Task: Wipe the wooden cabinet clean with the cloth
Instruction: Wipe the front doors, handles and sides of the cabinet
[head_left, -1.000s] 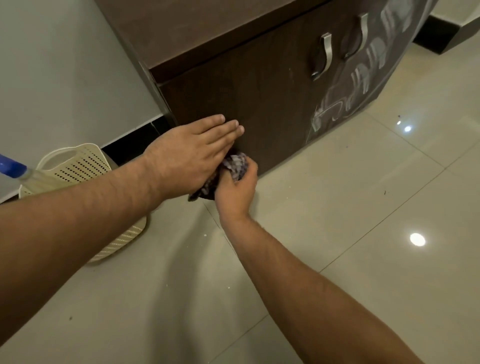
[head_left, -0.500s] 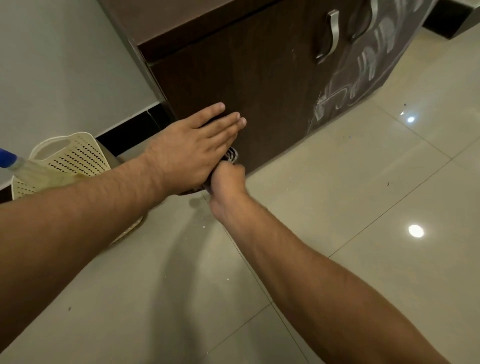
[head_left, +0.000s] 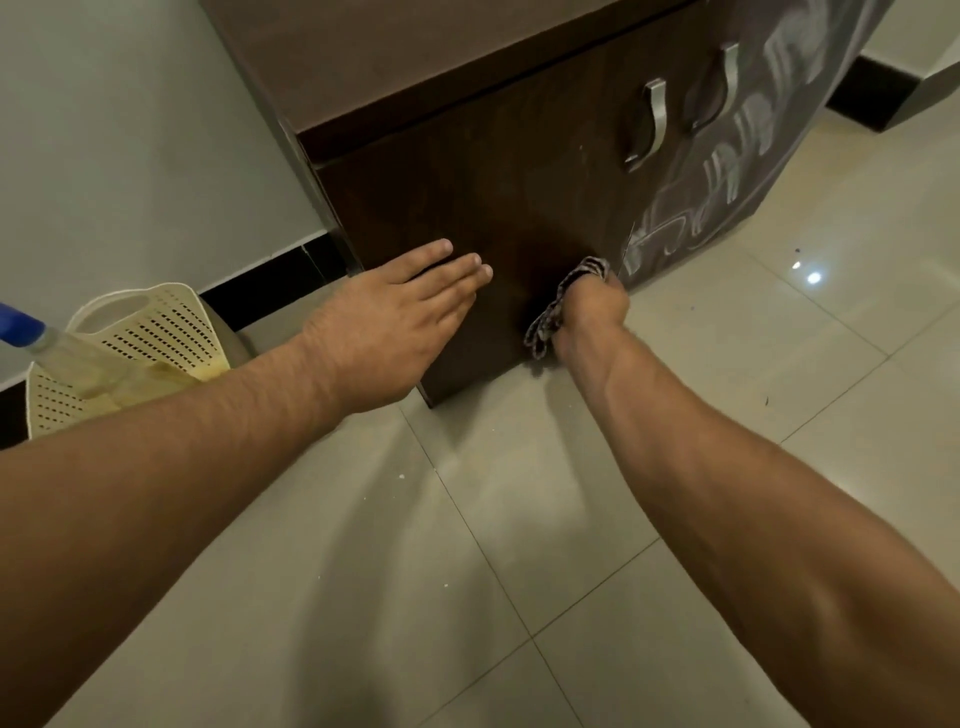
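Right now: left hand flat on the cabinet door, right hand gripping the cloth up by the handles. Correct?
No. Head view: the right hand grips the cloth low on the cabinet door, near the floor, well below the handles. The left hand is flat on the door.

The cabinet stands on the floor, its back side at the wall. The left hand lies flat on the cabinet's front, low and near its left edge. To the right of it, low on the same front, the right hand holds the cloth against the cabinet. Two handles sit higher on the front, further right. Left of the cabinet, a basket stands at the wall, with a bottle before it.
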